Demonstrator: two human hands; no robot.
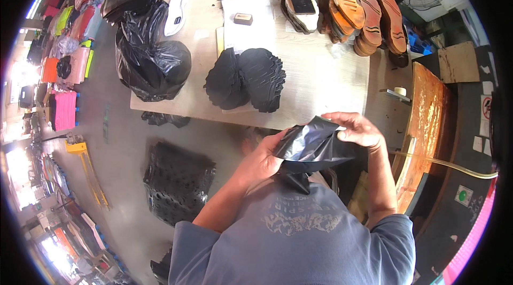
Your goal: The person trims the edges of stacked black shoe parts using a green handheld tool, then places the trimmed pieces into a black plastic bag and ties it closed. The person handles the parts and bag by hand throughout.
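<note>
Holding a black plastic bag [316, 146] before a blue-grey shirt [299, 245], near the counter [328, 74], gripping its left side with the left hand [264, 160] and pinching its upper right between thumb and fingers of the right hand [363, 131]. Facing two stacks of flat black pieces [262, 79] lying on the counter, right of a bulging black sack [155, 68].

The black plastic bag [316, 145] partly hides the left of the two hands [264, 158].
</note>
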